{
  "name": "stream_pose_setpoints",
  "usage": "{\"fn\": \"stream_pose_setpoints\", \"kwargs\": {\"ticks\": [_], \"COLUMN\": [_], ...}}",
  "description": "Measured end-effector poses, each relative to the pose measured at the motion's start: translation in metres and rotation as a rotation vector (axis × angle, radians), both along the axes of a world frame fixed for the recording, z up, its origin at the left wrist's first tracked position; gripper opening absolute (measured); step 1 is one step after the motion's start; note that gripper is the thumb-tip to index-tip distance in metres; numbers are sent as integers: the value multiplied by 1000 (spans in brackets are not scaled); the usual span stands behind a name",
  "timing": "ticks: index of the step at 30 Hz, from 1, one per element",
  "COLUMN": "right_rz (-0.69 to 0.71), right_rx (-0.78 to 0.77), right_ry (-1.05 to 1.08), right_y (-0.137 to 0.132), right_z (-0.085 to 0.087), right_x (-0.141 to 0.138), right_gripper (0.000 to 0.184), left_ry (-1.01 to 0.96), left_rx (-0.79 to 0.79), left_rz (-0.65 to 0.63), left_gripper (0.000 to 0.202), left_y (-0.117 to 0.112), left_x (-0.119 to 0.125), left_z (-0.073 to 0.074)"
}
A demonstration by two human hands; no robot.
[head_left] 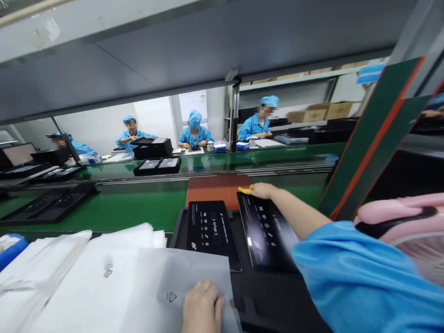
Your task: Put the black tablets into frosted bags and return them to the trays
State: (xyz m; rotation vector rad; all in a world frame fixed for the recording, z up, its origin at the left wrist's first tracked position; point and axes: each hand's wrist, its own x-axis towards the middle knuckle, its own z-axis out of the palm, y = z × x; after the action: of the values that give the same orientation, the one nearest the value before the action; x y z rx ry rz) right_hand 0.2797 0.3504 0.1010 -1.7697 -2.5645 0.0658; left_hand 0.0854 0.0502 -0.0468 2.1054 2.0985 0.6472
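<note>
My left hand (203,307) lies on a frosted plastic sleeve (187,268) with a small printed triangle mark, its fingers curled at the sleeve's right side. My right hand (263,190) reaches forward and grips the far edge of a tablet (265,231), which looks tilted and has a film with white printing. Yellow covering shows at a fingertip of that hand. A second tablet (212,231) with similar printing lies to its left on a black tray (180,231), the sleeve just in front of its near edge.
A stack of white sleeves (114,259) spreads to my left. Beyond the tablets lies a brown mat (218,187) on the green conveyor (138,203), with black trays (48,203) at left. A pink fan (402,222) stands at right. Co-workers (196,132) in blue sit opposite, under an overhead shelf.
</note>
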Motion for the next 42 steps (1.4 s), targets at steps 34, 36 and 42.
{"fn": "stream_pose_setpoints", "kwargs": {"ticks": [34,36,42], "right_rz": [-209,-125,-29], "right_rx": [163,106,119], "right_ry": [1533,1513,1419], "right_y": [-313,-318,-331], "right_z": [-41,-48,-66], "right_x": [17,8,-13], "right_gripper": [40,37,34], "left_ry": [-1363,-1310,-636], "left_rx": [262,374,469], "left_rz": [159,186,-59], "left_gripper": [45,42,26], "left_y": [-26,-24,-40], "left_x": [-51,-59,-46], "left_z": [71,81,127]}}
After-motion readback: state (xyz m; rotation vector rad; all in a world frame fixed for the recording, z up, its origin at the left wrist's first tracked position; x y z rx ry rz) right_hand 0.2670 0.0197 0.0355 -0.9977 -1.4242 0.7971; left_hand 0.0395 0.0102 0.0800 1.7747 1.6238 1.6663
